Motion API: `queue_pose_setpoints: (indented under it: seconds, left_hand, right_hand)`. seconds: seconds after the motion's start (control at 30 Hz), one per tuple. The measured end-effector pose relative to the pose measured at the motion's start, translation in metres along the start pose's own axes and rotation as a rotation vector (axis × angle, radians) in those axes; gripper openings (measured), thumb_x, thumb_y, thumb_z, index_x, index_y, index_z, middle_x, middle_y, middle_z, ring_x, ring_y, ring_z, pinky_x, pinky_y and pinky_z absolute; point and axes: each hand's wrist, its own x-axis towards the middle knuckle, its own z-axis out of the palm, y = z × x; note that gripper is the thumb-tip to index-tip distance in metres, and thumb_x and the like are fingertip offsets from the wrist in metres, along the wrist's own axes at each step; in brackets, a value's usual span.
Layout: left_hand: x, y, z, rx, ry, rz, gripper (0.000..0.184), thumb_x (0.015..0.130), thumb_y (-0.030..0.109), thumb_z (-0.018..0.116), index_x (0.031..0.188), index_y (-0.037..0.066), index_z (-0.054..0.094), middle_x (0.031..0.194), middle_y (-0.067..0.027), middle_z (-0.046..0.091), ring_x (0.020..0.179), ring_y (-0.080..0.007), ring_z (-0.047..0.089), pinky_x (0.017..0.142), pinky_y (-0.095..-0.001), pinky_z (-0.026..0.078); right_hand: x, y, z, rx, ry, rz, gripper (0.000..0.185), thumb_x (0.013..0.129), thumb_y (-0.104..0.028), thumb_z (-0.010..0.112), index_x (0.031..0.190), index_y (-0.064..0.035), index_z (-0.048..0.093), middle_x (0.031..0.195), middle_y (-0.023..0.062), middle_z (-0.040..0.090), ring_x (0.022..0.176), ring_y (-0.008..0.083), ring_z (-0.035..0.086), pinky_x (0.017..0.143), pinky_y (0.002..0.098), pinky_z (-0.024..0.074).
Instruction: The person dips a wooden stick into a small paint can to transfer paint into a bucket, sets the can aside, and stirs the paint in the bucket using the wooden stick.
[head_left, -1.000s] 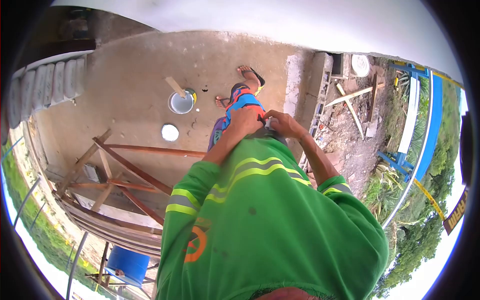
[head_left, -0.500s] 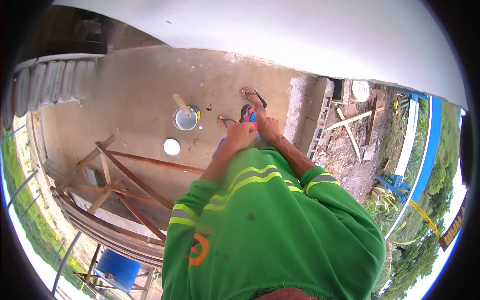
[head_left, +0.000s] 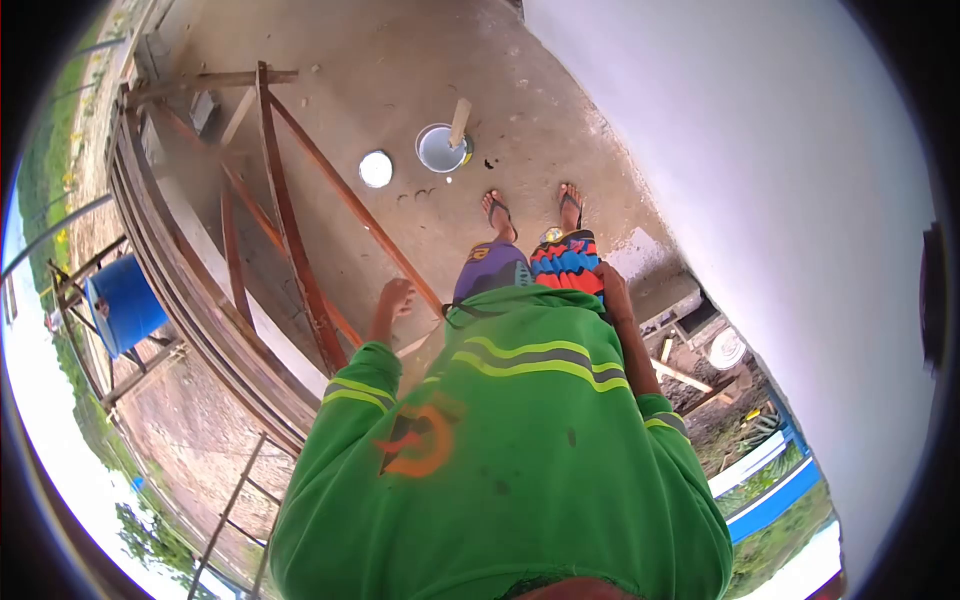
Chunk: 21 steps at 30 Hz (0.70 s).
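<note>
1. Concrete floor (head_left: 400, 60) fills the middle of the scene, with a white wall (head_left: 720, 150) rising on the right and crossed timbers (head_left: 288, 220) over on the left.
2. Left hand (head_left: 398, 296) now: out from the body, just beside a timber brace, fingers loosely curled but apart, nothing visible in it.
3. Right hand (head_left: 613, 282): down against the patterned shorts (head_left: 565, 262), touching the cloth at the side. Fingers mostly hidden, so whether they are clamped on it, no telling.
4. Ahead on the floor, a bucket (head_left: 468, 157) of pale liquid, a wooden stick (head_left: 461, 120) tilted in it, and a white disc (head_left: 376, 169) near it. Beyond the timbers, a blue barrel (head_left: 127, 303)!
5. And those shorts? On the person's legs, below the green top (head_left: 540, 440), right at the right hand and well apart from the left.
</note>
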Motion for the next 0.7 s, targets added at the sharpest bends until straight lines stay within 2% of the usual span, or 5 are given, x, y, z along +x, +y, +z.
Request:
queue_pose_setpoints:
  seconds: [0.3,0.43,0.5,0.6,0.7]
  left_hand:
    - [-0.072,-0.097,0.147,-0.178,-0.136,-0.136,0.028,0.095,0.035,0.050,0.110,0.012,0.057,0.094,-0.0065,0.061,0.079,-0.0232,0.060,0.079,-0.0444,0.053]
    - [-0.076,-0.125,0.202,-0.322,-0.099,-0.129,0.026,0.096,0.025,0.049,0.114,0.011,0.061,0.087,-0.0054,0.059,0.062,-0.0191,0.058,0.055,-0.0366,0.053]
    - [-0.083,-0.123,0.210,-0.393,-0.113,-0.106,0.033,0.095,0.034,0.052,0.116,0.009,0.056,0.103,-0.0110,0.062,0.089,-0.0294,0.063,0.083,-0.0458,0.053]
    - [-0.064,-0.131,0.220,-0.482,-0.150,-0.141,0.032,0.093,0.027,0.053,0.116,0.007,0.060,0.108,-0.0116,0.065,0.085,-0.0251,0.064,0.063,-0.0389,0.055]
    - [-0.059,-0.143,0.226,-0.666,-0.160,-0.009,0.045,0.095,0.037,0.055,0.130,0.009,0.052,0.128,-0.0146,0.058,0.107,-0.0324,0.058,0.094,-0.0505,0.050]
  right_hand:
    - [0.017,0.043,-0.032,-0.417,-0.056,0.283,0.023,0.096,-0.025,0.042,0.101,-0.0059,0.053,0.090,0.0235,0.066,0.087,0.0427,0.064,0.073,0.0517,0.0458]
    - [0.028,0.078,-0.050,-0.040,-0.220,0.142,0.036,0.097,-0.034,0.036,0.105,-0.0062,0.059,0.094,0.0208,0.067,0.093,0.0364,0.065,0.081,0.0448,0.0471]
    - [0.045,0.082,-0.055,-0.023,-0.207,0.331,0.037,0.096,-0.034,0.037,0.104,-0.0055,0.059,0.094,0.0199,0.066,0.092,0.0337,0.065,0.080,0.0444,0.0471]
    - [0.063,0.076,-0.054,-0.365,-0.289,0.143,0.022,0.091,-0.023,0.049,0.097,-0.0051,0.060,0.096,0.0195,0.066,0.094,0.0376,0.063,0.080,0.0466,0.0488]
    - [0.083,0.083,-0.048,-0.656,-0.341,-0.022,0.018,0.087,-0.019,0.055,0.100,-0.0076,0.060,0.104,0.0192,0.065,0.094,0.0431,0.061,0.083,0.0515,0.0485]
